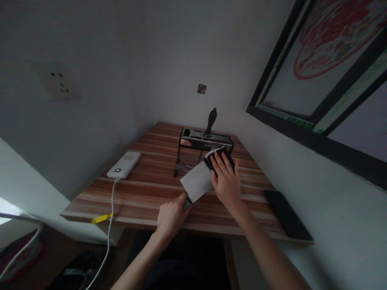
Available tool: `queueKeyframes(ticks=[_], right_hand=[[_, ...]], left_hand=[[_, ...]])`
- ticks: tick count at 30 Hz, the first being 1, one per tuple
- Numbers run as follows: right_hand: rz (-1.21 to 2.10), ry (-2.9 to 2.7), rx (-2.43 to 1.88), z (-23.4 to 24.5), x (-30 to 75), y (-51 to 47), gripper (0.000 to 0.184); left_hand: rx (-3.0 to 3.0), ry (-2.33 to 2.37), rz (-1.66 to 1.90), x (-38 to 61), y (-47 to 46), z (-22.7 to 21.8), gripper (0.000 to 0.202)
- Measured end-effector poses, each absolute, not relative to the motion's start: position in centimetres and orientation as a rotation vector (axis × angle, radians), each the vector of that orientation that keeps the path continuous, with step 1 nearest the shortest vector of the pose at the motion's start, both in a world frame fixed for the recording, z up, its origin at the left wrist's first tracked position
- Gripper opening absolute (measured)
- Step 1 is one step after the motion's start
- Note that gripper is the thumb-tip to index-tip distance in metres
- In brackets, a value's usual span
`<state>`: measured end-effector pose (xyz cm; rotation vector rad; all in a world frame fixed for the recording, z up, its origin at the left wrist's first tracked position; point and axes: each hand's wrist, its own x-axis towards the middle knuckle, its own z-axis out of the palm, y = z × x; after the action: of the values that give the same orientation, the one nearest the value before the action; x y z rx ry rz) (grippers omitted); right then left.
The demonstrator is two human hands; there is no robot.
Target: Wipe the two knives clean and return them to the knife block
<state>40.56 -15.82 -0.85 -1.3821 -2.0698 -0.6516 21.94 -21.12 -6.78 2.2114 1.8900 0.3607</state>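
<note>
My left hand (171, 215) grips the handle of a cleaver (197, 181) and holds its broad pale blade tilted up over the wooden table (145, 189). My right hand (226, 180) presses a dark cloth (223, 156) against the far end of the blade, with the fingers spread flat over it. Just behind the blade stands a black metal knife rack (205, 141), and a black knife handle (211, 121) sticks up out of it.
A white power bank (124, 164) lies at the table's left with a white cable (110, 217) hanging over the front edge. A black tablet (287, 219) rests at the right edge. Walls close in on the left, behind and right; a framed picture (326, 72) hangs at the right.
</note>
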Motion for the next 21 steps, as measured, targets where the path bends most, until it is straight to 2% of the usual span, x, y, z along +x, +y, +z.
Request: queueKeyframes(ticks=[12, 21], right_hand=[[-0.688, -1.996, -1.403, -0.9, 40.8, -15.7, 0.044], [-0.541, -2.192, -1.313, -3.4, 37.1, -18.4, 0.045]], left_hand=[[2.208, 1.916, 0.350, 22.2, -21.2, -6.8, 0.021], [2.174, 1.937, 0.331, 22.2, -21.1, -6.5, 0.022]])
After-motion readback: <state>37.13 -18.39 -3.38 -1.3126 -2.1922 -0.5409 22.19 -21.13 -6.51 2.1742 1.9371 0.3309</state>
